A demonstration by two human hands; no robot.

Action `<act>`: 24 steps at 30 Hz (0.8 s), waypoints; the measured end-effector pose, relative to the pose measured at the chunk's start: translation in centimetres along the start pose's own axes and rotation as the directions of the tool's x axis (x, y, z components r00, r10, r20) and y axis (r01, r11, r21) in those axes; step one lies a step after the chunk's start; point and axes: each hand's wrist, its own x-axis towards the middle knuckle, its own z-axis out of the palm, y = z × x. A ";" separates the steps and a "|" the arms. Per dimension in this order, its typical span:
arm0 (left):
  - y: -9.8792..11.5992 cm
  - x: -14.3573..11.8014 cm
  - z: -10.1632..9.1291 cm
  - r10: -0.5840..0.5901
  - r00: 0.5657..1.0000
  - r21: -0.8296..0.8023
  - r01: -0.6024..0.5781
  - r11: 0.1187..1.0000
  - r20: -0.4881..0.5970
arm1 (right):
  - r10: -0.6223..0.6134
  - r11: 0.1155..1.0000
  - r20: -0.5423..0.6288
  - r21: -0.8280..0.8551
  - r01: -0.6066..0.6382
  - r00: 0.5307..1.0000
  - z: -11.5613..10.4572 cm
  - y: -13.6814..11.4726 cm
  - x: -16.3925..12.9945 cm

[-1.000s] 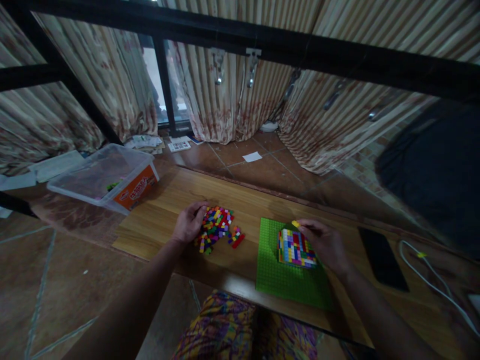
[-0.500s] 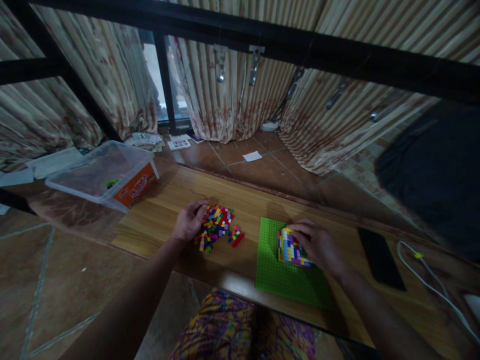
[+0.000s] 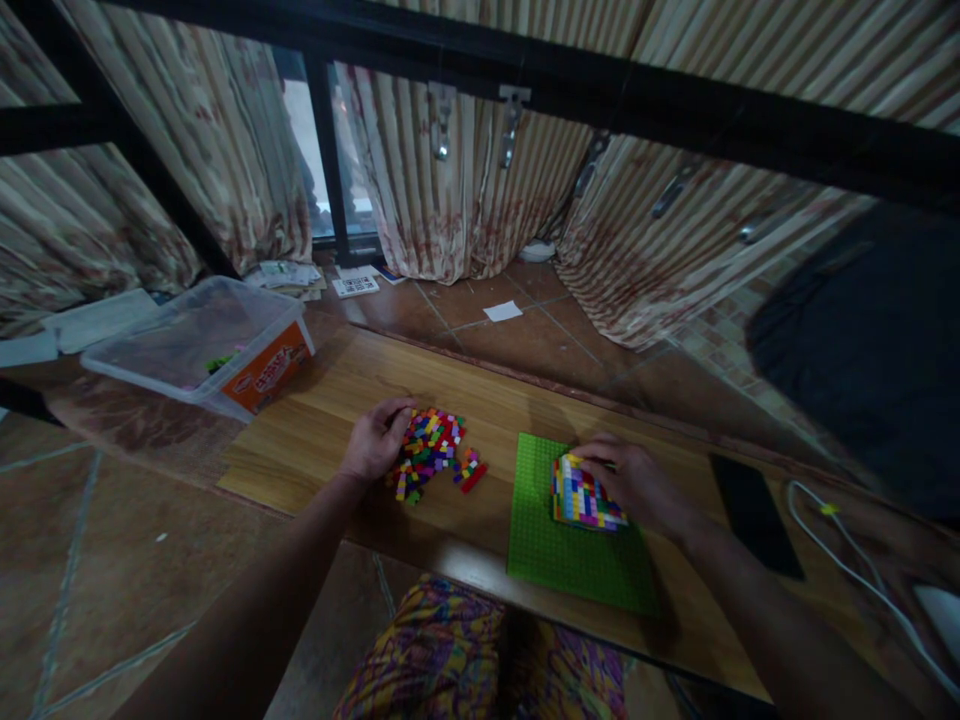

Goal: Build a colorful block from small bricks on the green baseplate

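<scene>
A block-shaped build of many-coloured toy bricks stands on a green studded baseplate. My right hand is over its upper right side, with the fingers bent together at the top far corner. What lies under those fingertips is hidden. At the left edge of a pile of small loose toy bricks rests my left hand, its fingers curled and pressed together. I cannot make out what, if anything, is between them. A longer red brick lies at the pile's right side.
The wooden tabletop carries a dark phone-like slab on the right, beside a white cable. A clear plastic bin with an orange label stands at the far left. Curtains hang behind, and papers lie near the window.
The whole view has shifted very slightly. Both hands stay in place, the left at the loose bricks and the right at the build, with no clear change in the bricks.
</scene>
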 end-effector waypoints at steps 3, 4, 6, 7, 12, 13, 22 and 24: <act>0.1 0.0 0.0 -0.001 1.000 0.000 0.001 1.000 0.001 | 0.003 1.000 0.020 0.004 -0.003 1.000 -0.1 0.0 0.1; 0.1 0.0 0.0 -0.001 1.000 -0.004 0.001 1.000 -0.002 | 0.004 1.000 0.026 0.006 -0.004 1.000 -0.1 0.0 0.1; 0.2 0.0 0.1 -0.002 1.000 -0.015 0.002 1.000 -0.004 | 0.004 1.000 0.030 0.004 -0.004 1.000 -0.1 0.0 0.1; 0.2 0.0 0.1 -0.002 1.000 -0.021 0.002 1.000 -0.001 | 0.000 1.000 0.030 0.000 0.000 1.000 -0.1 -0.1 0.1; 0.0 0.0 0.2 0.009 1.000 -0.042 -0.009 0.999 -0.001 | -0.040 0.998 0.021 -0.048 0.041 0.999 -0.2 -0.2 0.3; -0.1 0.0 0.2 0.010 1.000 -0.046 -0.010 0.999 -0.003 | -0.048 0.997 0.022 -0.058 0.049 0.999 -0.2 -0.2 0.4; 0.0 -0.1 0.2 0.008 1.000 -0.055 -0.008 0.998 -0.009 | -0.059 0.996 0.041 -0.063 0.061 0.997 -0.4 -0.1 0.5; -0.1 -0.1 0.3 0.006 1.000 -0.055 -0.006 0.998 -0.008 | -0.052 0.998 0.044 -0.037 0.054 0.998 -0.4 0.0 0.5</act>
